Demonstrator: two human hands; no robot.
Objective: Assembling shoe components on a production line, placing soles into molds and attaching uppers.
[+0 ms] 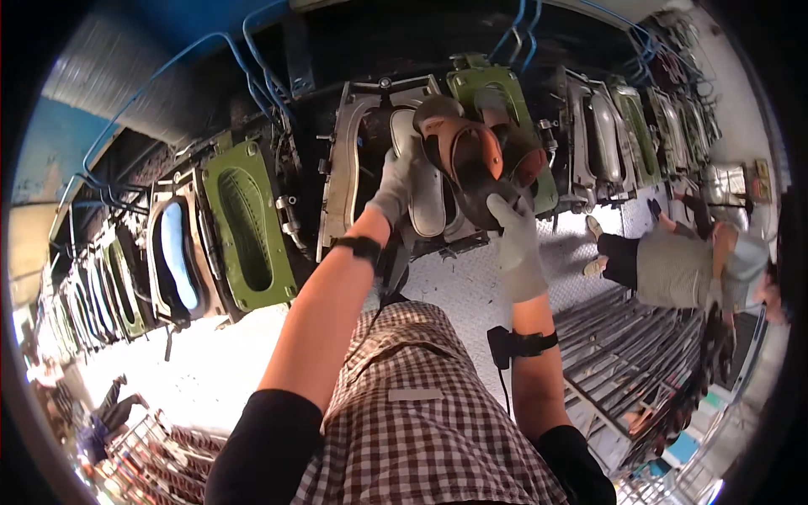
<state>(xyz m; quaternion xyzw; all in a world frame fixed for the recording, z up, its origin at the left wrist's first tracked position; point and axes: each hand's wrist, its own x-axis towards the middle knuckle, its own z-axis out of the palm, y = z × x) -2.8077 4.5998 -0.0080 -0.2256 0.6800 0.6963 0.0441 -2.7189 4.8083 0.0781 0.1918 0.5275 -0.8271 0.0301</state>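
My right hand (514, 240), in a grey glove, is closed on the heel end of a brown and black sandal (470, 160) with broad straps. The sandal is tilted in front of a green sole mould, its toe end pointing away from me. To its left, my gloved left hand (397, 181) is closed on the edge of a pale grey sole-shaped form (427, 189); some of its fingers are hidden. Behind this form lies an opened metal mould frame (347, 160). Another brown strapped sandal (528, 156) shows partly behind the held one, over the green mould (543, 181).
A row of moulds curves away on both sides, including a green mould (244, 223) at left. Blue pipes (223, 38) run above. At right stand a metal rack (614, 353) and another person (677, 265). A rack with shoes (168, 454) is at lower left.
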